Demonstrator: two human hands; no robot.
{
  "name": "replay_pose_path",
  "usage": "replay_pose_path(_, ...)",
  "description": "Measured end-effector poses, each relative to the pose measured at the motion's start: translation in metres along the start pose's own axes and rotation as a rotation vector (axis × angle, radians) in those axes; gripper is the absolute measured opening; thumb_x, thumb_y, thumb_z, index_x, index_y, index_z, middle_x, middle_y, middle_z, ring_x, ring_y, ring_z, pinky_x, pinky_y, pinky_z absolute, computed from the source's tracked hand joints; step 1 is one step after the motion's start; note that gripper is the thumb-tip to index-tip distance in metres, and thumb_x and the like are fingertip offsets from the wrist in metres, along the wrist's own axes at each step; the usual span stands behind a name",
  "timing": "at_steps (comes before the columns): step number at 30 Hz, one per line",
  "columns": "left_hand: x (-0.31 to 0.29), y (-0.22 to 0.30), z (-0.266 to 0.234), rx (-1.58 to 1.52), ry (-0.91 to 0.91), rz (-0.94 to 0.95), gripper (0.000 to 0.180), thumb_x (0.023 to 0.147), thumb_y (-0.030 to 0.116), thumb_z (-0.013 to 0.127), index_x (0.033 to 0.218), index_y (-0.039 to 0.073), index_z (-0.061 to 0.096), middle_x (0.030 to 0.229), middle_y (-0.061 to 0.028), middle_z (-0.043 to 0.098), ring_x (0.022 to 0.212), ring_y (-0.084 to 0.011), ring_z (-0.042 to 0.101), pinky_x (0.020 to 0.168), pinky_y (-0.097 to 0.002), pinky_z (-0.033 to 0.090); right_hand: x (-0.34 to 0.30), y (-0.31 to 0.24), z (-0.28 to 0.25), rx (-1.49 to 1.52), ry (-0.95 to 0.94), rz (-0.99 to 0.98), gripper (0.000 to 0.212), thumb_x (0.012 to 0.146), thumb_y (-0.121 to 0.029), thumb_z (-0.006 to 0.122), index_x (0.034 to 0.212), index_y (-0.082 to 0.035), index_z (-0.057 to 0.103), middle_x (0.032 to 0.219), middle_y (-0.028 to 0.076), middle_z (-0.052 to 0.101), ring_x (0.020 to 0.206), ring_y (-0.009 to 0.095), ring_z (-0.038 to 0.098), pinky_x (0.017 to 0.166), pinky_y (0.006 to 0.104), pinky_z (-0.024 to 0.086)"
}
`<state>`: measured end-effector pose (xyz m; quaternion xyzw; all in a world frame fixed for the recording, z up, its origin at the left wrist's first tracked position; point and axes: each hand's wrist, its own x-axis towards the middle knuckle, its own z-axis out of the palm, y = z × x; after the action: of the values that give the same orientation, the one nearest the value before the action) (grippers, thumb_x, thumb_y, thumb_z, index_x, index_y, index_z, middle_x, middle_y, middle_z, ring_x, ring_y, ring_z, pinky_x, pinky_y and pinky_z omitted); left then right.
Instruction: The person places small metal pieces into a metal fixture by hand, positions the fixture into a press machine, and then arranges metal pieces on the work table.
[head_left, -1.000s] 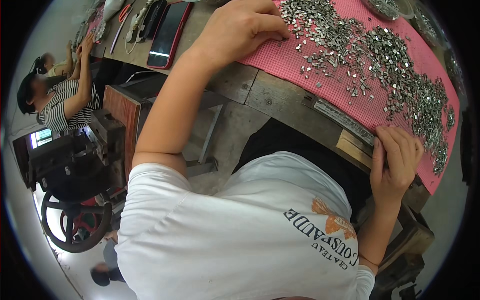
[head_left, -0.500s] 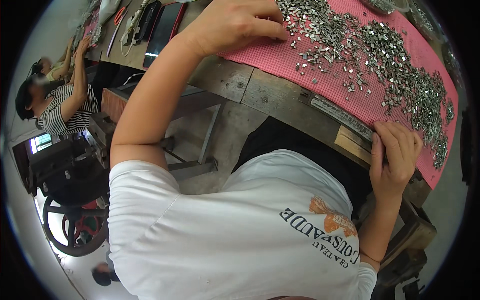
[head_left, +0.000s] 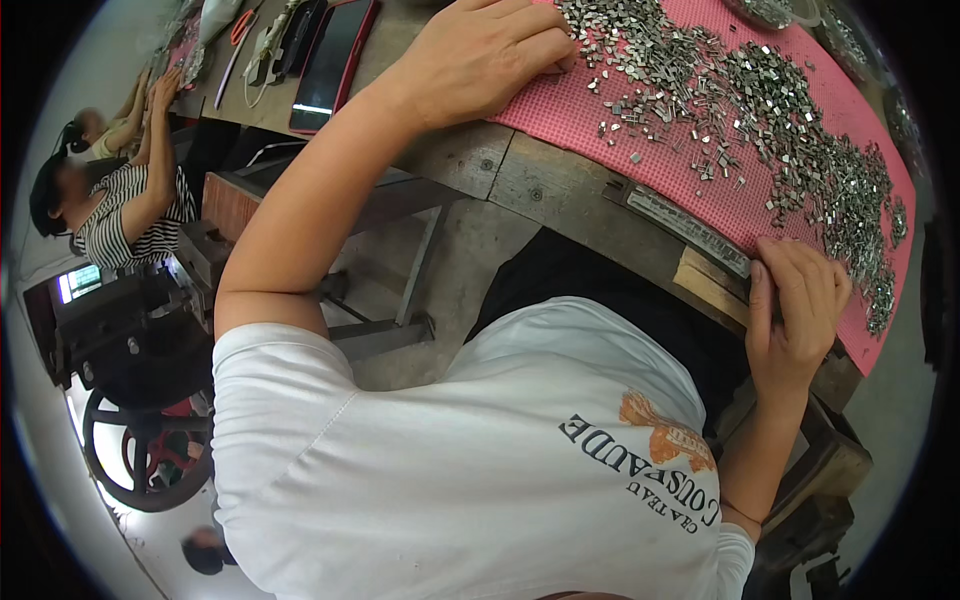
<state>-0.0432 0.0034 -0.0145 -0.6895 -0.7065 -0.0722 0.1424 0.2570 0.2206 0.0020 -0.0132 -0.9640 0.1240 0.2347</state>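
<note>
My left hand (head_left: 485, 62) is over the pink mat (head_left: 560, 125), at the left edge of a spread pile of small shiny metal pieces (head_left: 770, 110). Its fingers are curled inward, and their tips are partly hidden; whatever they pinch is too small to make out. On the right, my right hand (head_left: 800, 315) lies at the mat's front edge with fingers loosely extended and thumb apart. Its thumb and index finger are beside the end of a narrow metal strip (head_left: 680, 225), which runs along the table's front edge.
A red-edged phone (head_left: 335, 65), a black case (head_left: 303, 38), a white cord (head_left: 270, 50) and orange-handled scissors (head_left: 242, 28) lie at the far left. Clear bags stand at the back right. Left are a machine with a handwheel (head_left: 150, 450) and a person in stripes (head_left: 145, 215).
My left hand's fingers have curled in more, the thumb no longer sticking out over the mat. My right hand stays at about the same place. The whole view has shifted slightly.
</note>
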Motion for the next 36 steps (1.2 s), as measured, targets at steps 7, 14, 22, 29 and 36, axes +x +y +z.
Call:
replay_pose_path(7, -0.019, 0.012, -0.016, -0.094, 0.074, -0.171, 0.009, 0.086, 0.015, 0.074, 0.094, 0.012, 0.073, 0.104, -0.0023, 0.065, 0.097, -0.0239, 0.065, 0.084, -0.0352, 0.050, 0.020, -0.006, -0.007, 0.036, -0.025, -0.001, 0.020, 0.086, 0.002, 0.070, 0.106, -0.001, 0.072, 0.098, 0.011, 0.071, 0.098, 0.027, 0.067, 0.095, 0.0377, 0.042)
replay_pose_path(14, -0.030, 0.022, -0.006, -0.452, 0.151, -0.492, 0.013, 0.083, 0.013, 0.079, 0.094, 0.007, 0.076, 0.098, -0.0051, 0.067, 0.089, -0.0204, 0.067, 0.075, -0.0321, 0.055, 0.079, -0.035, 0.024, 0.144, 0.064, -0.155, 0.015, 0.081, -0.001, 0.075, 0.095, -0.006, 0.072, 0.090, 0.005, 0.070, 0.089, 0.024, 0.066, 0.087, 0.0369, 0.042)
replay_pose_path(22, -0.034, 0.030, -0.005, -0.376, 0.207, -0.502, 0.018, 0.082, 0.011, 0.079, 0.099, 0.008, 0.075, 0.102, -0.0064, 0.067, 0.092, -0.0207, 0.066, 0.075, -0.0317, 0.055, 0.129, -0.046, 0.083, 0.197, -0.007, -0.255, 0.008, 0.086, -0.013, 0.070, 0.090, -0.009, 0.075, 0.088, 0.005, 0.071, 0.090, 0.025, 0.064, 0.085, 0.0408, 0.043)
replay_pose_path(29, -0.036, 0.033, 0.003, -0.430, 0.324, -0.484, 0.023, 0.079, 0.007, 0.076, 0.101, 0.012, 0.076, 0.105, -0.0068, 0.067, 0.095, -0.0234, 0.065, 0.077, -0.0335, 0.053, 0.140, -0.049, 0.101, 0.085, -0.032, -0.329, 0.009, 0.084, -0.013, 0.071, 0.088, -0.009, 0.077, 0.088, 0.005, 0.070, 0.092, 0.024, 0.063, 0.087, 0.0410, 0.044)
replay_pose_path(36, -0.038, 0.029, 0.006, -0.407, 0.334, -0.398, 0.020, 0.077, 0.003, 0.074, 0.095, 0.011, 0.078, 0.108, -0.0081, 0.066, 0.094, -0.0229, 0.064, 0.078, -0.0327, 0.053, 0.142, -0.047, 0.095, 0.073, -0.023, -0.337, 0.008, 0.083, -0.013, 0.071, 0.086, -0.007, 0.075, 0.087, 0.005, 0.070, 0.091, 0.024, 0.064, 0.085, 0.0403, 0.045)
